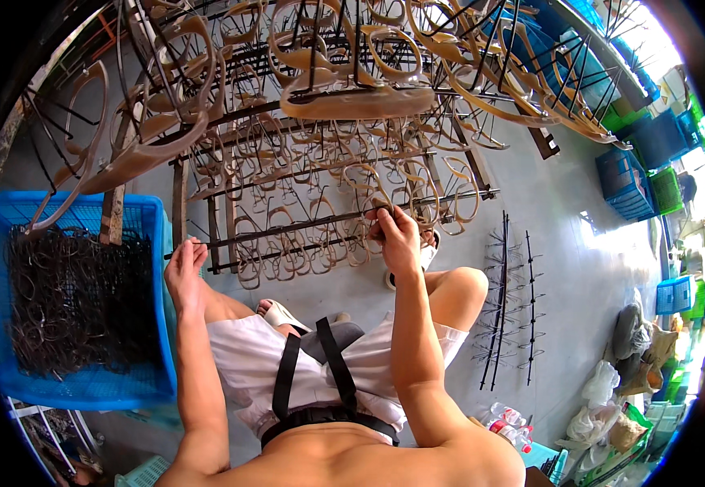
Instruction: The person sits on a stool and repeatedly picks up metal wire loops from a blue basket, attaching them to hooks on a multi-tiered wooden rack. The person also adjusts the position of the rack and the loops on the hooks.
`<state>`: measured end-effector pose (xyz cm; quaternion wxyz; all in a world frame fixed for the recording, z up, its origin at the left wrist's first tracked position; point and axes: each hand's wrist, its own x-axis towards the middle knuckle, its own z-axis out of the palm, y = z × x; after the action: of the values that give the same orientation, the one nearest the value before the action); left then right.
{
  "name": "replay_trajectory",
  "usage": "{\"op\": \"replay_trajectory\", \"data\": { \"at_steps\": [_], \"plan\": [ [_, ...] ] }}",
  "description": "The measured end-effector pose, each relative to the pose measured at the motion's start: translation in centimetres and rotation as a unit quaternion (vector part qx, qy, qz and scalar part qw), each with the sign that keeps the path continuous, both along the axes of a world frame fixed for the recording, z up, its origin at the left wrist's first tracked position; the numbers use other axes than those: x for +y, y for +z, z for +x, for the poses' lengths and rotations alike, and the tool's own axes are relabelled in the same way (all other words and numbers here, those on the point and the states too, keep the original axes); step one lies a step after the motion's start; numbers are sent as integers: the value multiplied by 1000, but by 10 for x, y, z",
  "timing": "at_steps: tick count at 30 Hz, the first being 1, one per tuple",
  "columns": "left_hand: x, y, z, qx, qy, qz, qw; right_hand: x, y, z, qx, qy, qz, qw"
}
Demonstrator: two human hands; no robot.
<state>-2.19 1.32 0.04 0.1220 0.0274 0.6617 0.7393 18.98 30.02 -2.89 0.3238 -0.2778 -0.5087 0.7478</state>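
A thin dark rod [288, 228] runs across in front of me, with several brown eyeglass frames hanging along it. At its left end, the fingers of my left hand [186, 274] are closed on the rod. My right hand [398, 237] is closed at the rod farther right, its fingertips pinching the lower edge of a tan eyeglass frame [351, 174]. Part of that frame is hidden by the fingers. Beyond the hands, many more translucent brown frames [358, 104] hang in rows on a rack, the nearest ones high and close to the view.
On my left stands a blue crate [167, 325] holding a tangled heap of dark wire-like pieces [77, 300]. Spiky black rods [500, 304] lie on the grey floor to the right. Blue baskets [624, 183], plastic bags [600, 383] and bottles [511, 426] are farther right.
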Motion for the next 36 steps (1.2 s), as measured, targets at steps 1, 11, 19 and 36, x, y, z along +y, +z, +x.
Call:
{"op": "replay_trajectory", "data": {
  "at_steps": [1, 11, 19, 36],
  "plan": [
    [-1, 1, 1, 1, -2, -3, 1000, -1, 2, 0, -8, 0, 2, 1000],
    [-4, -3, 3, 7, -10, -3, 1000, 0, 14, 1, -17, -17, -65, 998],
    [-3, -5, 3, 4, 0, 1, 1000, -14, 12, -8, -67, -68, 45, 994],
    [-1, -2, 9, 7, -8, -6, 1000, -42, -2, -30, -121, -203, 179, 955]
  ]
}}
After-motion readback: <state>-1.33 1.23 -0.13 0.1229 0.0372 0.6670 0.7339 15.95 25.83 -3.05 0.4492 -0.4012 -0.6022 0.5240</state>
